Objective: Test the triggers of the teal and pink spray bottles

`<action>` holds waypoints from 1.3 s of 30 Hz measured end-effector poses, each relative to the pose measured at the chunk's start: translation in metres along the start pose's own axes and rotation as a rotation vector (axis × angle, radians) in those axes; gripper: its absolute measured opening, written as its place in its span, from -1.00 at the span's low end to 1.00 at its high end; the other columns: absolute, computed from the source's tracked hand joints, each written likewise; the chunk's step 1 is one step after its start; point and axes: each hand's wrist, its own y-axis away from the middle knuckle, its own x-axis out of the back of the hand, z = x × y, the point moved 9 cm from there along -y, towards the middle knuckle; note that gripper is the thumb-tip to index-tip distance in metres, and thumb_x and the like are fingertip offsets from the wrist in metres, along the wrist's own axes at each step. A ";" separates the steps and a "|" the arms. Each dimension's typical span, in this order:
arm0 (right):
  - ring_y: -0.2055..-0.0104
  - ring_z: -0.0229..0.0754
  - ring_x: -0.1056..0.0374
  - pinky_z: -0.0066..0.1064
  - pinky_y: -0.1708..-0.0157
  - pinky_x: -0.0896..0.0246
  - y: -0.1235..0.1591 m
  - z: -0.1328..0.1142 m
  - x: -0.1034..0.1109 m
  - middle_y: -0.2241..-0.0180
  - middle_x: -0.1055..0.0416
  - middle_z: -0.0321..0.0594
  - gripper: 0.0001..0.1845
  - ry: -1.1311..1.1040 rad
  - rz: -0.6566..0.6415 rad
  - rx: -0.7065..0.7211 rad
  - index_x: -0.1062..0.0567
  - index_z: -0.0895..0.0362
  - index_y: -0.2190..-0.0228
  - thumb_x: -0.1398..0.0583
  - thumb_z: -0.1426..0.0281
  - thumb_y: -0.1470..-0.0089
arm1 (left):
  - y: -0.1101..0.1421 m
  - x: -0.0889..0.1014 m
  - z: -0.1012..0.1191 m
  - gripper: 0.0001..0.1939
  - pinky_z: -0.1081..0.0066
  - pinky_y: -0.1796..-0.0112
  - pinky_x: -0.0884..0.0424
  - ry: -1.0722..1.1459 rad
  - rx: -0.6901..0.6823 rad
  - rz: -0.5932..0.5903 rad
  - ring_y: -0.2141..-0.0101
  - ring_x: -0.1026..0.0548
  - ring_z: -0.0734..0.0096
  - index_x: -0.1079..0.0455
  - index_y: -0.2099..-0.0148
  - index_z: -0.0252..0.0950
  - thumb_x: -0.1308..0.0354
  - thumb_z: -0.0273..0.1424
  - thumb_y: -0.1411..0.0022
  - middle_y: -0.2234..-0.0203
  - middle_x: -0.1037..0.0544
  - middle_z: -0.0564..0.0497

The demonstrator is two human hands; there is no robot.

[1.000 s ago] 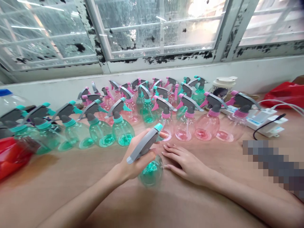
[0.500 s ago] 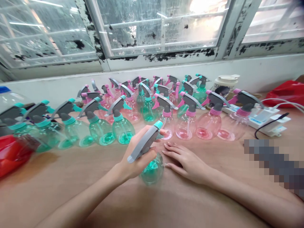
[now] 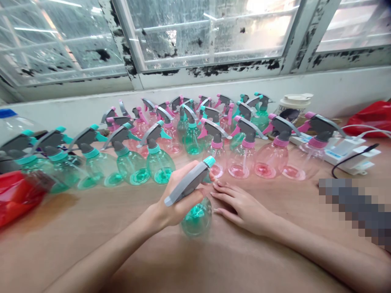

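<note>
My left hand (image 3: 180,195) is closed round the neck and trigger of a green spray bottle (image 3: 197,219), whose grey head with a teal nozzle points away and to the right. The bottle stands on the table, and my hand hides its collar. Just right of it, my right hand (image 3: 244,205) rests on the tabletop with fingers stretched out, holding nothing. Its fingertips lie close to the bottle and the left fingers. Beyond my hands stand green spray bottles (image 3: 161,165) on the left and pink spray bottles (image 3: 271,158) on the right.
More spray bottles crowd the back by the window wall. Red plastic bags (image 3: 18,199) lie at both sides. A lidded cup (image 3: 293,106) and a white power strip with cables (image 3: 350,156) stand at the right. A blurred-out dark item lies at the right edge.
The view has shifted slightly, so the scene sits a little farther right. My left hand keeps its grip on the green spray bottle; my right hand stays flat beside it.
</note>
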 end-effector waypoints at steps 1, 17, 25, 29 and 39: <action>-0.26 0.08 -0.19 0.03 -0.20 -0.17 0.000 0.000 0.000 -0.18 -0.34 0.00 -0.52 0.001 -0.001 -0.001 -0.40 0.14 -0.13 -0.12 0.20 -0.26 | 0.000 0.000 0.001 -0.85 0.38 0.47 -0.35 -0.009 -0.007 -0.005 0.50 -0.42 0.36 -0.36 0.25 -0.27 -0.11 -0.38 -0.08 0.41 -0.48 0.01; -0.26 0.08 -0.20 0.02 -0.19 -0.18 0.000 0.001 0.000 -0.17 -0.35 -0.01 -0.52 -0.015 0.003 -0.004 -0.41 0.14 -0.13 -0.13 0.20 -0.25 | -0.001 0.001 0.012 -0.66 0.17 0.03 -0.41 -0.111 -0.170 0.010 0.08 -0.50 0.08 -0.45 0.08 -0.25 -0.06 -0.50 -0.07 0.12 -0.57 -0.09; -0.25 0.08 -0.22 0.03 -0.19 -0.18 0.000 0.001 0.001 -0.16 -0.37 -0.02 -0.53 -0.024 0.016 -0.002 -0.42 0.11 -0.12 -0.14 0.19 -0.25 | 0.000 0.000 0.008 -0.62 0.19 0.00 -0.44 -0.050 -0.159 0.020 0.01 -0.49 0.10 -0.45 0.05 -0.25 -0.08 -0.53 -0.05 0.06 -0.56 -0.08; -0.26 0.07 -0.20 0.01 -0.19 -0.19 -0.001 0.001 0.000 -0.17 -0.35 -0.01 -0.52 0.015 -0.011 0.000 -0.41 0.15 -0.12 -0.11 0.19 -0.26 | 0.000 -0.002 0.008 -0.58 0.20 0.00 -0.46 -0.003 -0.154 0.015 0.00 -0.49 0.12 -0.44 0.05 -0.25 -0.06 -0.59 -0.01 0.05 -0.55 -0.07; -0.27 0.07 -0.19 0.01 -0.20 -0.18 0.000 0.001 -0.001 -0.19 -0.33 0.00 -0.51 0.021 -0.009 0.005 -0.40 0.15 -0.13 -0.09 0.18 -0.28 | -0.001 -0.004 0.012 -0.70 0.22 0.09 -0.49 0.006 -0.123 0.032 0.12 -0.53 0.17 -0.42 0.12 -0.25 -0.06 -0.51 -0.06 0.15 -0.54 -0.07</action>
